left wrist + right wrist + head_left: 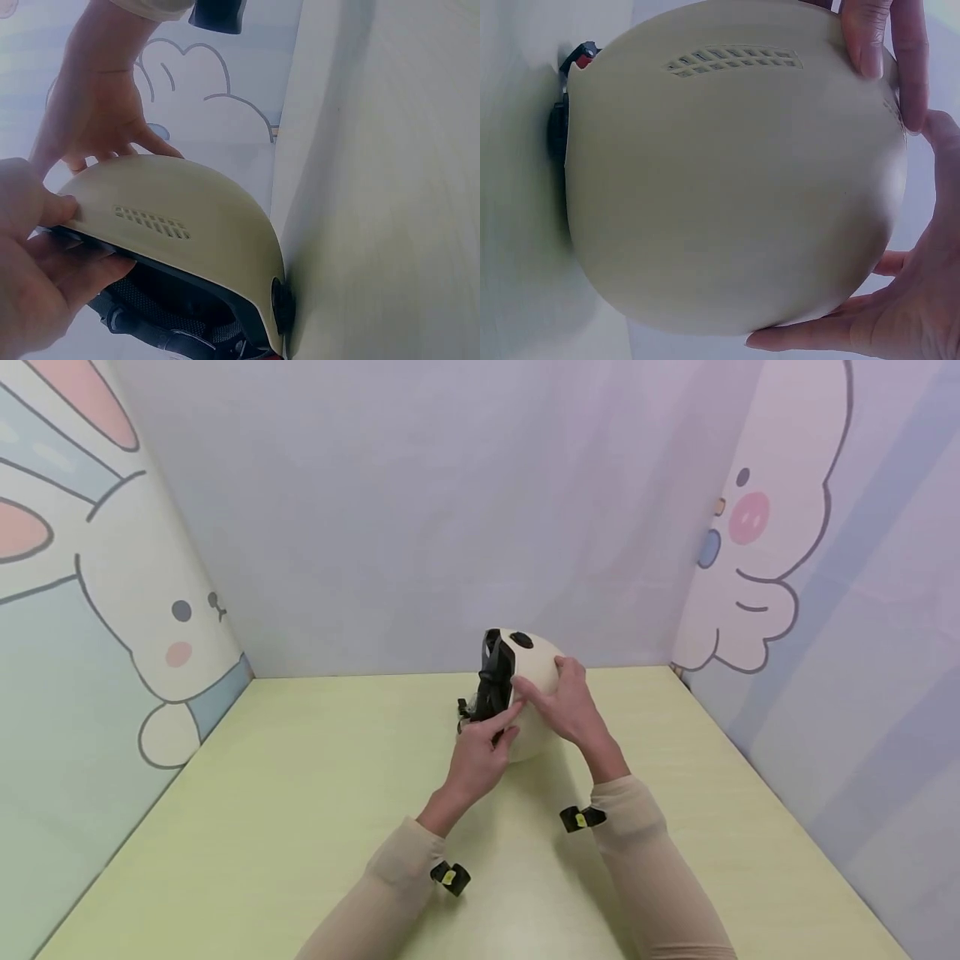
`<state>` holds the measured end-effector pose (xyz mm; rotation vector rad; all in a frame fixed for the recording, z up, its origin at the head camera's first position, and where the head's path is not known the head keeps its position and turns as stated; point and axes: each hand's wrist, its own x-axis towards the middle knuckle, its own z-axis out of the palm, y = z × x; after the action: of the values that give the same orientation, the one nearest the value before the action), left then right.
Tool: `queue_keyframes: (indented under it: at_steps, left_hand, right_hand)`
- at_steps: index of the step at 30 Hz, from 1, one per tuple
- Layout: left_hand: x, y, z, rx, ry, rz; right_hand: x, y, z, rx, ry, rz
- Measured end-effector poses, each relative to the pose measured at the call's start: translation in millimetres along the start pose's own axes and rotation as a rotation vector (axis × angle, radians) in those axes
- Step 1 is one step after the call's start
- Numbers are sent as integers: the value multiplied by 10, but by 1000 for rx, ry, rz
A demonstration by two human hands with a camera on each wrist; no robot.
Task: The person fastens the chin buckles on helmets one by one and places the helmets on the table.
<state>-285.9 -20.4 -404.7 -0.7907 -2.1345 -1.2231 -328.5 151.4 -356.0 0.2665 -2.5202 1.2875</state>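
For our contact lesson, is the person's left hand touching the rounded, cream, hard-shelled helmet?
Touching: in the left wrist view, the left hand grips the helmet, thumb on shell, fingers under rim.

Looks like a small staged recording booth to me. Pale yellow-green bench [300,802] boxed in on three sides: plain lilac backdrop [420,518] at far end, cartoon rabbit panel [142,602] on left, white cartoon animal [791,518] on right panel [862,718]. Wrist cameras [454,880] at both sleeves [393,877] fit a filming setup. Can't tell which building.
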Motion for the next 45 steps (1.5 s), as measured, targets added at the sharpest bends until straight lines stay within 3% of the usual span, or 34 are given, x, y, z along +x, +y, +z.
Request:
queue_keyframes:
  at_steps: [10, 22, 35, 45]
  left_hand:
    - [-45, -19, 28, 51, -24, 24]
    - [-32, 2, 35, 18, -56, 37]
    - [-46, 2, 38, 23, -68, 17]
    - [-34, -2, 42, 38, -65, 37]
  right_hand:
    - [-32, -3, -24, -49, -45, 43]
    - [-23, 18, -103, -94, -111, 50]
    - [-1, 37, -75, -34, -29, 33]
    - [-6, 33, -108, -12, -40, 49]
